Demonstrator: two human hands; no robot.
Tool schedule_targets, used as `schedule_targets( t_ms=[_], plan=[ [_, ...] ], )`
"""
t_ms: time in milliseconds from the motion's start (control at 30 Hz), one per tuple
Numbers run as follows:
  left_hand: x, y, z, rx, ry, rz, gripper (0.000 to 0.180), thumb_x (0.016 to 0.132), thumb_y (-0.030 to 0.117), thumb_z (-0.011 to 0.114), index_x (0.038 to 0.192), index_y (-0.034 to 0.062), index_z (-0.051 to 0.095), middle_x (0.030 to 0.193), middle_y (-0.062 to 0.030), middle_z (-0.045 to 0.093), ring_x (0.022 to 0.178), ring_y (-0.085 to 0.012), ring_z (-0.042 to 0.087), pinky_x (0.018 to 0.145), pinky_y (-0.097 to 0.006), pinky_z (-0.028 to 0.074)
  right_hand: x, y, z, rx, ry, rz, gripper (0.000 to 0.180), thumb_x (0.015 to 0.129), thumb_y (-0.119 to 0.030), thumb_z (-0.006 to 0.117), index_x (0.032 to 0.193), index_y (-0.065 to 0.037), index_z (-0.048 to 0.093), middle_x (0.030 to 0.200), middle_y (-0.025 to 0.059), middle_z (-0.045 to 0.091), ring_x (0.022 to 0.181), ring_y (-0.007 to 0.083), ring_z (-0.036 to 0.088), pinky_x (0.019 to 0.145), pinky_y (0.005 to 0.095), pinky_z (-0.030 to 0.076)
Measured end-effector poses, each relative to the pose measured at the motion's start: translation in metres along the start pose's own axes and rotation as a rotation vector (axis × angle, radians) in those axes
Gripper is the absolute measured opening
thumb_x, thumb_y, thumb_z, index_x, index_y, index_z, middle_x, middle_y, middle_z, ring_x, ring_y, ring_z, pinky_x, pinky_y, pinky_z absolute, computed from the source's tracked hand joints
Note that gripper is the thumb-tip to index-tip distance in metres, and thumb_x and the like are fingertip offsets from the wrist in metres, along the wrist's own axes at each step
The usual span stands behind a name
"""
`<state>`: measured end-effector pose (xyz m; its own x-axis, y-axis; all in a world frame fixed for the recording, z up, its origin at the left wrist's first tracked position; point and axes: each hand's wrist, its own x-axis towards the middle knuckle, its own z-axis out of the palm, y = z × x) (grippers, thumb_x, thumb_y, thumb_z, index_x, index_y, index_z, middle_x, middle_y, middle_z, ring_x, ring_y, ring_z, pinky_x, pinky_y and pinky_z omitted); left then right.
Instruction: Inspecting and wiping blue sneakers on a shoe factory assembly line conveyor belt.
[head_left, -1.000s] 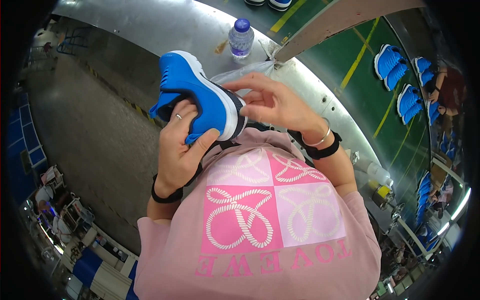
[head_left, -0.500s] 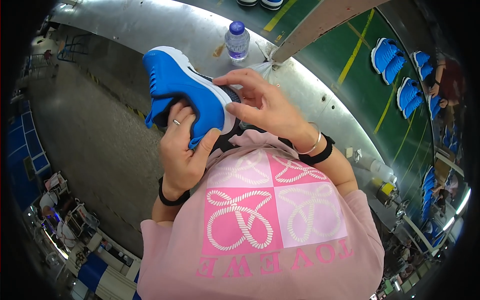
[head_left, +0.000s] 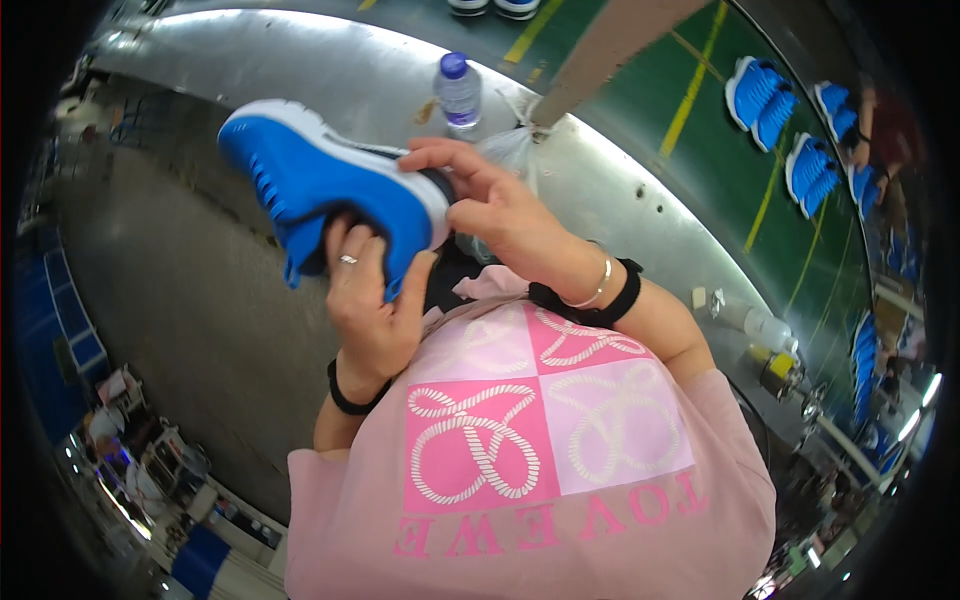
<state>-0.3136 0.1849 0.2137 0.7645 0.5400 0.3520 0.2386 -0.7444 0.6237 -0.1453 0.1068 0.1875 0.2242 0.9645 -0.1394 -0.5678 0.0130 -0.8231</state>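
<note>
One blue shoe [head_left: 330, 185], sole up, above my chest: my left hand [head_left: 370, 300] clasps it from beneath, my right hand [head_left: 500, 205] pinches its heel. Beyond the shoe, water bottle [head_left: 459, 90] on steel tabletop [head_left: 330, 50].

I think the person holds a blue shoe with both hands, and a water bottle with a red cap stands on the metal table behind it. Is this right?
Not quite: the head view shows the water bottle has a blue cap, not a red one. The rest holds: the left hand and right hand both hold the blue shoe, and the bottle stands on the metal table behind it.
</note>
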Motion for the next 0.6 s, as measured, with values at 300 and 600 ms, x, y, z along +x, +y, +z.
schedule_targets(
  t_ms=[300, 600],
  plan=[
    [-0.012, -0.015, -0.005, -0.909, -0.245, -0.553, 0.043, 0.098, 0.011, 0.062, 0.133, -0.0116, 0.051, 0.125, -0.0151, 0.062, 0.112, -0.0211, 0.06, 0.102, -0.034, 0.043, -0.077, 0.037, -0.072, -0.411, 0.315, -0.027, 0.045, 0.083, -0.002, 0.055, 0.128, -0.005, 0.06, 0.122, 0.0093, 0.063, 0.103, 0.0173, 0.063, 0.092, 0.0327, 0.05],
    [0.022, 0.041, 0.065, -1.089, -0.762, -0.588, 0.046, 0.095, 0.01, 0.064, 0.134, -0.0115, 0.051, 0.122, -0.0121, 0.062, 0.11, -0.0173, 0.06, 0.102, -0.032, 0.043, -0.306, 0.122, -0.231, -1.309, 1.567, -0.08, 0.027, 0.086, -0.01, 0.064, 0.113, -0.008, 0.066, 0.111, 0.0149, 0.062, 0.107, 0.0353, 0.055, 0.097, 0.0442, 0.044]
  ],
)
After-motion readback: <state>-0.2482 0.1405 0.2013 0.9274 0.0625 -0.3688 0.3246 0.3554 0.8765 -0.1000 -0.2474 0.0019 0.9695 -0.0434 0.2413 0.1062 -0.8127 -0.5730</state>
